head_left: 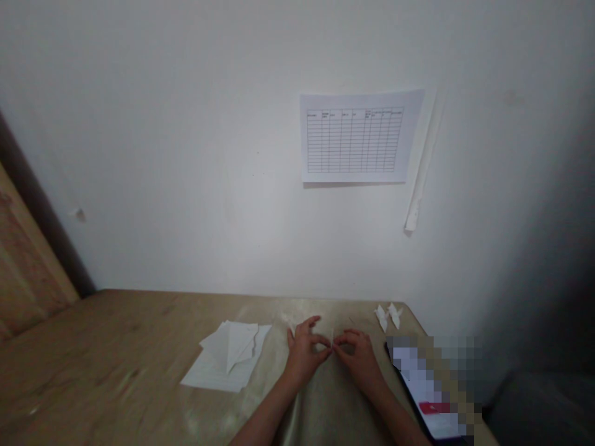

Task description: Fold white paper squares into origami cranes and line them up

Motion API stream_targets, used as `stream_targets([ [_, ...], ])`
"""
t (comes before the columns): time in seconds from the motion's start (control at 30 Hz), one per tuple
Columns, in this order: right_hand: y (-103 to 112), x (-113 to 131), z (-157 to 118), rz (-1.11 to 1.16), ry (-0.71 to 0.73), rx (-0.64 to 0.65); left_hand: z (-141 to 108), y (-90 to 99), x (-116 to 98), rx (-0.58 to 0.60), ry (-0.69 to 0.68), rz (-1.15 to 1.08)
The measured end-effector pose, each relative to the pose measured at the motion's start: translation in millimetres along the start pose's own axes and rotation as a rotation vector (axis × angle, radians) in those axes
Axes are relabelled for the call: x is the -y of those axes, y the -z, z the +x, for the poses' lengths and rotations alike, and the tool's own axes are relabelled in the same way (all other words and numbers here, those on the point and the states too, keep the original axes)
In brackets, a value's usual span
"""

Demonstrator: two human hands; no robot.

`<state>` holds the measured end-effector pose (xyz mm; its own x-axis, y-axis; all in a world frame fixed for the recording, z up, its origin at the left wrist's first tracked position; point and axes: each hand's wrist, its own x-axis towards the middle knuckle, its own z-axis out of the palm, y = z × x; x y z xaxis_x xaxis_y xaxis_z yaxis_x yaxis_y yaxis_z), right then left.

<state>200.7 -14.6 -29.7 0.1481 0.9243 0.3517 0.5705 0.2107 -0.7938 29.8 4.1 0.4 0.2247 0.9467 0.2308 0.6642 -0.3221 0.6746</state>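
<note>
A tan-covered table (pixel 139 347) stands against a white wall (pixel 186 155). Above its middle, the left hand (pixel 304 356) and right hand (pixel 359 358) meet, thumbs and index fingers pinching a small pale piece (pixel 332 342), too small to identify. Left of them lie loose white paper sheets (pixel 218 362); to the right, two small folded white paper shapes (pixel 387 316) and a pixelated, dark-edged object (pixel 430 396). A printed grid sheet (pixel 356 139) hangs above.
</note>
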Motion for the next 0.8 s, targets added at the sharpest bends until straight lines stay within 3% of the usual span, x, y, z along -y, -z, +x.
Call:
stream_targets([
  [0.8,4.1,2.2,-0.4,0.026,0.096,0.003,6.8,-1.8,5.8,0.028,0.065,-0.037],
])
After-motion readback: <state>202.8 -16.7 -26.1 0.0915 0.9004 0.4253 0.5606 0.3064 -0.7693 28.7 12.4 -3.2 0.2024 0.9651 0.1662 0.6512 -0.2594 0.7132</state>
